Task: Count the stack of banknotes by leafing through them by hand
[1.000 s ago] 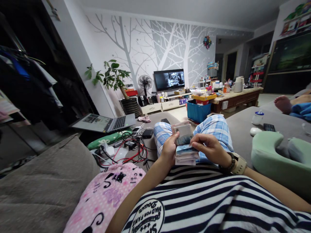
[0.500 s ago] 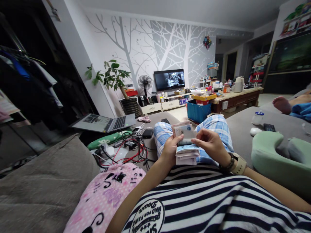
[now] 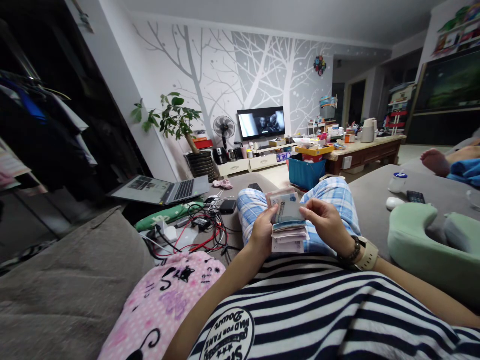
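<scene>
A stack of banknotes (image 3: pixel 289 234) is above my lap, its lower ends hanging toward my striped shirt. My left hand (image 3: pixel 262 230) is closed around the stack's left side, thumb on top. Several notes stand fanned at the far end, with a grey-blue banknote (image 3: pixel 288 209) on top and pinkish ones behind it. My right hand (image 3: pixel 325 220) pinches the right edge of that upper note between thumb and forefinger; its other fingers are curled in. A pale watch and a dark bracelet circle my right wrist.
To the left on the sofa lie an open laptop (image 3: pixel 161 190), tangled cables (image 3: pixel 215 227) and a pink cushion (image 3: pixel 168 305). To the right are a green neck pillow (image 3: pixel 420 245), a remote (image 3: pixel 416 197), a lidded jar (image 3: pixel 397 182) and another person's foot (image 3: pixel 435 161).
The upper note, bent over under my right fingers before, now lies flatter with more of its face showing. My right hand has shifted slightly; my left keeps hold of the stack.
</scene>
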Available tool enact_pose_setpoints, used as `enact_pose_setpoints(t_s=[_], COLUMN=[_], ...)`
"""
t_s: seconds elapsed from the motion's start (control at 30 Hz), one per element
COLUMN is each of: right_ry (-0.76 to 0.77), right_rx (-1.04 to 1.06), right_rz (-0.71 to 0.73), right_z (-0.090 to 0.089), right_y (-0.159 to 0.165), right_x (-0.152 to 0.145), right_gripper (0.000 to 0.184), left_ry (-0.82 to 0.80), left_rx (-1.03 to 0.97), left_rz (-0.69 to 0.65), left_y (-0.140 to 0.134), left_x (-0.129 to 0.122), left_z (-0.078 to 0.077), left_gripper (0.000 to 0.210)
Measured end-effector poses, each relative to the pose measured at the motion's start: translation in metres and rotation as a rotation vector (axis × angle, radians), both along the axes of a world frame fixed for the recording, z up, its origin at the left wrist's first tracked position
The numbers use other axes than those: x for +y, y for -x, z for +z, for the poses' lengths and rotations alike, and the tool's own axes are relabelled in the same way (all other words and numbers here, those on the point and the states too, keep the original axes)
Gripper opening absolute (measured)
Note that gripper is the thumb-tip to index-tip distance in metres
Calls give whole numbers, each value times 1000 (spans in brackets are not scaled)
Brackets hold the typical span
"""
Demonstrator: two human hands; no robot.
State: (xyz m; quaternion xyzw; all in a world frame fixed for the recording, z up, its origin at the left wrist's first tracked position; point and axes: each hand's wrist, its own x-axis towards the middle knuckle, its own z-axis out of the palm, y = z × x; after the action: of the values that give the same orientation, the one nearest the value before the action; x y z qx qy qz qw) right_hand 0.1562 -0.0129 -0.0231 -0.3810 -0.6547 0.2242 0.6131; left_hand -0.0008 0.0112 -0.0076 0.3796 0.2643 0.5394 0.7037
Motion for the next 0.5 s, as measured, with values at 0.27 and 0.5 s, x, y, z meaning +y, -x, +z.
enact_pose_setpoints(t_s=[0.27, 0.5], right_ry=[-34, -42], right_rx=[8, 23], right_rz=[84, 124], right_z=[0, -1], right_y=[2, 3], right_x=[-7, -7], right_gripper=[27, 23], left_ry=[-26, -23], left_rx=[70, 41], left_rz=[-24, 2], left_y=[-1, -1], left_x=[-4, -4], left_z=[5, 4], left_gripper=[26, 27])
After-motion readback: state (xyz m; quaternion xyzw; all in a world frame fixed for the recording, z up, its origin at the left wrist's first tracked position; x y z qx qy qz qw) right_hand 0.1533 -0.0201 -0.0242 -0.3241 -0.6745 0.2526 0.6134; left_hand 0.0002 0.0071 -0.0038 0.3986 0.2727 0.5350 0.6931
